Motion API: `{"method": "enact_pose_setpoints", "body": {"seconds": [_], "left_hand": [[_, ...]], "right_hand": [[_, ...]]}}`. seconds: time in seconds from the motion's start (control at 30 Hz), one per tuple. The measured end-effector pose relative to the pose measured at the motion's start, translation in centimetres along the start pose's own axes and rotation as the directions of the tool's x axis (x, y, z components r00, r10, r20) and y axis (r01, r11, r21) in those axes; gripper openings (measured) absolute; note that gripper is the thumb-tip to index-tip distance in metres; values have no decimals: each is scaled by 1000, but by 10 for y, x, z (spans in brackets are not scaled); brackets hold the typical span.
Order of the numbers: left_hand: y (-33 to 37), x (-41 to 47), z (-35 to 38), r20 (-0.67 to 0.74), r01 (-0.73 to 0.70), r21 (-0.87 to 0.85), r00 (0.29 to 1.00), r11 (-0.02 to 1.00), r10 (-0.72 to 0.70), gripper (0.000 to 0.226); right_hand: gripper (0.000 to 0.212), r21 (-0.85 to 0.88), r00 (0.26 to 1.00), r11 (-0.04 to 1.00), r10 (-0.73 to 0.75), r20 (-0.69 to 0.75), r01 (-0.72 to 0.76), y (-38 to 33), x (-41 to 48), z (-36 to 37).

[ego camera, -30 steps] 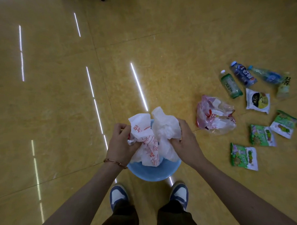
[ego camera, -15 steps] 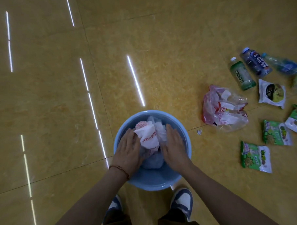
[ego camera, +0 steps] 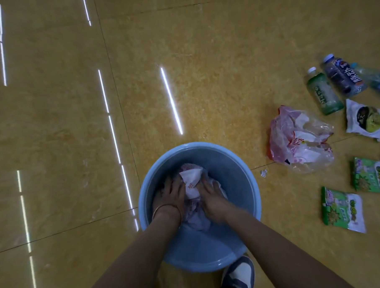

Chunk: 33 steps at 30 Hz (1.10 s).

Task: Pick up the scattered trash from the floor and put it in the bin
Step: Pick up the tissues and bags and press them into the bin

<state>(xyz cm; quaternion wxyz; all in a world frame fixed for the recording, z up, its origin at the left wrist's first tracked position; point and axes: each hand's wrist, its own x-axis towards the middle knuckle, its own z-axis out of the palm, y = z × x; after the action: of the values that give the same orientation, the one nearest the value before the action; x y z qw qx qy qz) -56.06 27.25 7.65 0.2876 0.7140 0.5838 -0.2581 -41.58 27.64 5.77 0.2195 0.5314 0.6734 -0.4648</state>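
A round blue bin [ego camera: 233,161] stands on the floor in front of me. Both hands reach deep inside it. My left hand [ego camera: 170,193] and my right hand [ego camera: 210,196] lie flat on a crumpled white plastic bag with red print [ego camera: 191,180], pressing it down on either side. On the floor to the right lie a clear and red plastic bag [ego camera: 297,139], a green bottle [ego camera: 323,92], a dark blue bottle [ego camera: 343,76], a white snack packet [ego camera: 364,120] and two green snack packets [ego camera: 342,210] [ego camera: 371,176].
A light blue bottle [ego camera: 375,77] shows at the right edge. A tiny scrap [ego camera: 263,173] lies between the bin and the clear bag. My shoe [ego camera: 240,274] stands just behind the bin. The yellow floor stretches bare to the left and ahead.
The white bag went from held above the bin to pushed down inside it. Both hands have sunk deeper into the bin, pressing on the bag.
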Motion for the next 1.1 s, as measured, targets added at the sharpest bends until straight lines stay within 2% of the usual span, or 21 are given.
{"method": "enact_pose_setpoints", "body": {"seconds": [0.03,0.07,0.1,0.17,0.2,0.4,0.53,0.7,0.9,1.1], "left_hand": [[2,4,3,-140,-2,1,990,1000,2,56],[4,10,4,-198,-4,26,980,1000,9,57],[4,15,6,-139,-17,36,990,999,22,58],[4,27,10,98,-4,84,995,996,-4,69],[5,35,11,127,-8,119,992,993,-8,72],[9,66,32,17,-32,198,999,980,29,61],[8,78,37,25,-63,240,998,969,58,60],[7,86,41,10,-98,249,995,964,99,55],[7,93,48,-14,-99,249,994,963,105,54],[8,90,42,26,-81,221,997,972,77,64]], "right_hand": [[75,-10,1000,1000,9,17,-9,2,6,1],[76,-21,999,1000,15,30,-15,4,12,2],[77,-36,999,999,17,36,-16,6,18,2],[80,-74,999,997,17,45,-14,12,29,-1],[81,-94,999,996,7,43,-3,17,36,-2],[71,-223,997,972,-61,38,68,36,70,-1],[63,-230,997,971,-69,-18,63,40,84,1],[62,-346,998,936,-65,23,69,39,88,0],[59,-403,998,913,-62,-6,54,39,90,6],[55,-401,997,916,-13,-79,-20,29,84,7]]}}
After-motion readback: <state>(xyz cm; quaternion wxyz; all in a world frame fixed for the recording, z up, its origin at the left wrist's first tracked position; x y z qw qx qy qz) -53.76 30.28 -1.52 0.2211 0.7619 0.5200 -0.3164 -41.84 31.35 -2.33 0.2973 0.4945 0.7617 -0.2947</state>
